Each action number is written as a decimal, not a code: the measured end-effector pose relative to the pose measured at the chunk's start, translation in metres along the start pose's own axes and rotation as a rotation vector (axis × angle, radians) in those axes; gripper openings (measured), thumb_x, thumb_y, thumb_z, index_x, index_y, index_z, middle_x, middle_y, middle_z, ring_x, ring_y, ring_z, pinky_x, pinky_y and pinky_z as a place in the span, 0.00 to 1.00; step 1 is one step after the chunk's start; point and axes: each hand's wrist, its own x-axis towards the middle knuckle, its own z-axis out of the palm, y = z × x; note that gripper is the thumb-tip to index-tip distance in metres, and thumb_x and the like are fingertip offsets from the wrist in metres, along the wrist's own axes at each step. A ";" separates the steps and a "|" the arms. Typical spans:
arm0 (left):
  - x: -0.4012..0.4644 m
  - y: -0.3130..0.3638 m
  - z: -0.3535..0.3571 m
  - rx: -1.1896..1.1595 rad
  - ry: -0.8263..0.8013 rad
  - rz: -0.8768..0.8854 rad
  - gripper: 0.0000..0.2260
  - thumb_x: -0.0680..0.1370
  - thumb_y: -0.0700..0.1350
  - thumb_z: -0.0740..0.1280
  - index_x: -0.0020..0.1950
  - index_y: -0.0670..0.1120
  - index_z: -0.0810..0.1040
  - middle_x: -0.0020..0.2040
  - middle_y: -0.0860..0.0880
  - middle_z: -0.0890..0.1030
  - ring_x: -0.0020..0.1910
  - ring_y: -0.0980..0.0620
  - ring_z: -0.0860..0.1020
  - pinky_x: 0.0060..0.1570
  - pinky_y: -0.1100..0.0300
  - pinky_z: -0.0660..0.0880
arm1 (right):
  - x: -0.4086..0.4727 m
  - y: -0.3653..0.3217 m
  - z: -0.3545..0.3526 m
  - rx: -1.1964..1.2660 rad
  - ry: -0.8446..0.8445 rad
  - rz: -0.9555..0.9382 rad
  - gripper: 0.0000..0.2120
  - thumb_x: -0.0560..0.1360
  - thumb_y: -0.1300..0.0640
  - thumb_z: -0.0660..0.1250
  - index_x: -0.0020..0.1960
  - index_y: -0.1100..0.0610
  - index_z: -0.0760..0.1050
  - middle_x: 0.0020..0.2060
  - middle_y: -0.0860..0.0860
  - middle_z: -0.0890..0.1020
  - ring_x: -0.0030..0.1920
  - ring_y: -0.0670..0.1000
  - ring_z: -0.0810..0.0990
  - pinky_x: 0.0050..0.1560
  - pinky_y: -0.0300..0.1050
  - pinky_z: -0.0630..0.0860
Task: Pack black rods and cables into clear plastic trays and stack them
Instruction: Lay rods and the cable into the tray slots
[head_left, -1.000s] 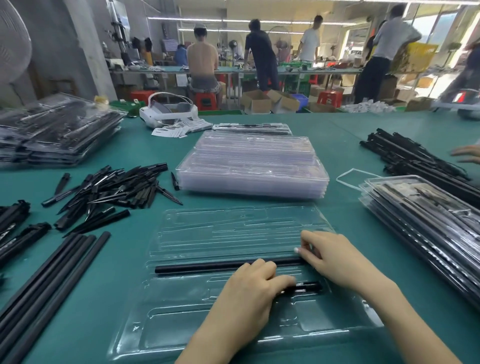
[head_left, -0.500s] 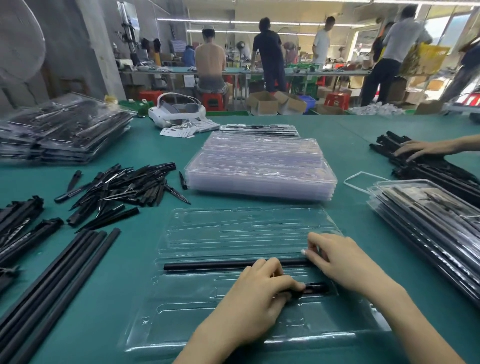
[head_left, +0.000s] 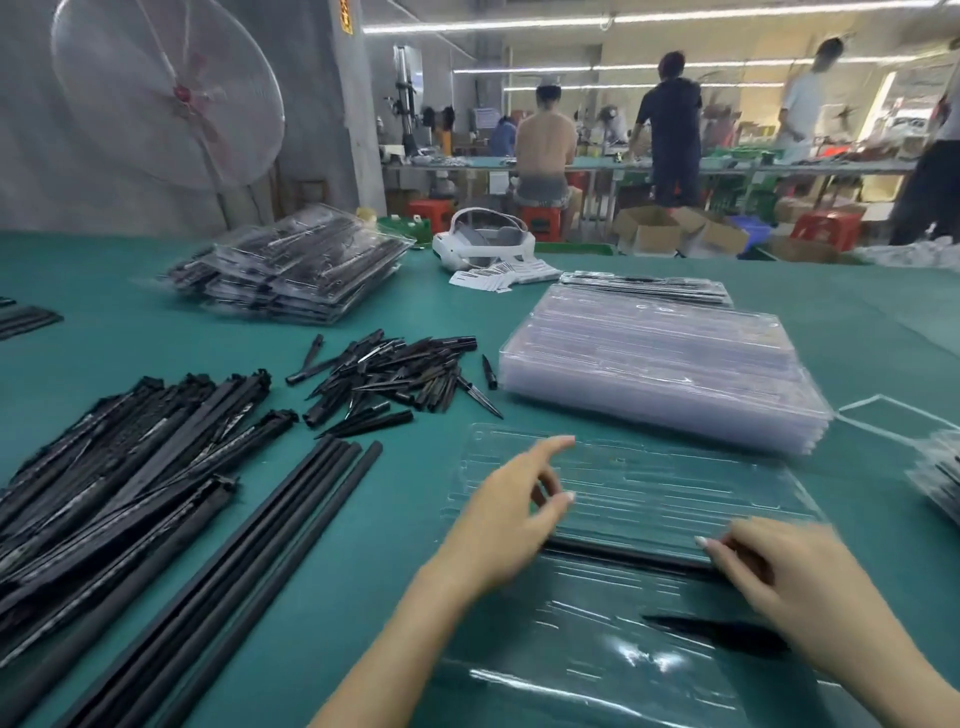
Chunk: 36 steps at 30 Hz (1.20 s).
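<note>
At the far left, a heap of black cable bundles (head_left: 119, 467) lies on the green table (head_left: 363, 519), with long black rods (head_left: 249, 561) laid side by side just beside it, probably so each sits within easy reach of the left hand. Behind them a loose pile of short black pointed spikes (head_left: 395, 374) waits, and farther back stands a stack of filled clear trays (head_left: 296, 270).

The left hand (head_left: 509, 525) hovers over the left edge of the open clear plastic tray (head_left: 649, 493), fingers loosely spread and gripping nothing, seemingly heading toward the supplies. In the tray, one long black rod (head_left: 623, 556) already lies along a groove and a black spike (head_left: 722, 634) sits in a nearer recess.

The right hand (head_left: 779, 577) rests on the rod's right end, fingers bent down onto it, likely seating it. Behind, a stack of empty clear trays (head_left: 660, 364) stands ready.
</note>
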 end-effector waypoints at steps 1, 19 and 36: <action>0.000 -0.014 -0.015 0.077 0.073 -0.062 0.21 0.78 0.45 0.65 0.70 0.56 0.67 0.44 0.57 0.75 0.46 0.57 0.74 0.56 0.58 0.71 | 0.000 -0.007 0.002 -0.004 0.020 -0.053 0.17 0.77 0.52 0.66 0.30 0.51 0.69 0.25 0.39 0.68 0.27 0.46 0.71 0.32 0.48 0.70; -0.109 -0.127 -0.179 0.797 0.274 -0.771 0.14 0.78 0.45 0.66 0.59 0.39 0.70 0.56 0.40 0.75 0.55 0.43 0.74 0.51 0.53 0.74 | -0.002 -0.044 0.024 0.125 -0.138 -0.167 0.08 0.70 0.57 0.74 0.35 0.49 0.77 0.29 0.39 0.74 0.31 0.41 0.73 0.36 0.41 0.66; -0.128 -0.012 -0.242 0.529 0.334 -0.321 0.18 0.75 0.62 0.50 0.41 0.49 0.65 0.26 0.52 0.78 0.26 0.54 0.75 0.38 0.53 0.74 | 0.018 -0.149 0.032 0.602 -0.262 -0.319 0.11 0.76 0.50 0.66 0.38 0.54 0.79 0.34 0.43 0.77 0.37 0.41 0.75 0.42 0.39 0.72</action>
